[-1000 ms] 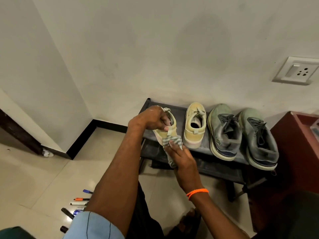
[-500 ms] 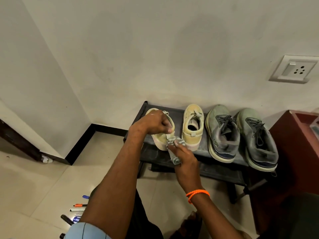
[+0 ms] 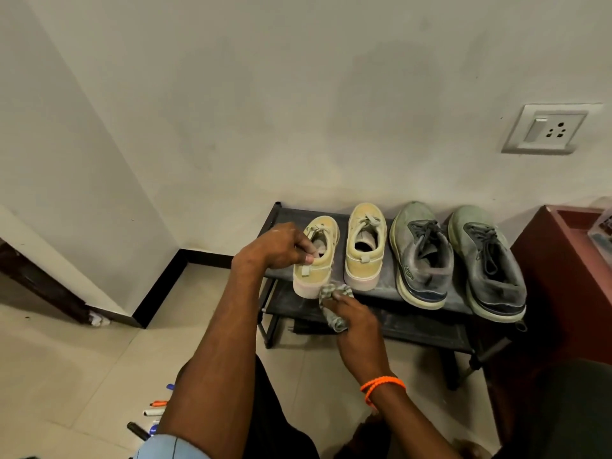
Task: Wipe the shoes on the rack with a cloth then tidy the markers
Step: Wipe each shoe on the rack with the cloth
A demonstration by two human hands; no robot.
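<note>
At frame centre his left hand (image 3: 281,246) pinches the pale yellow canvas sneaker's (image 3: 317,256) heel collar, right hand (image 3: 356,321) clutching the crumpled checked cloth (image 3: 334,304) under it; it might tip off the black metal rack (image 3: 430,304)

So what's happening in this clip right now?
A person is cleaning shoes on a low black rack. The left hand grips the heel collar of the leftmost yellow shoe, while the right hand holds a crumpled cloth at its heel sole. Another yellow shoe and two grey sneakers sit beside it. Markers lie on the floor.
</note>
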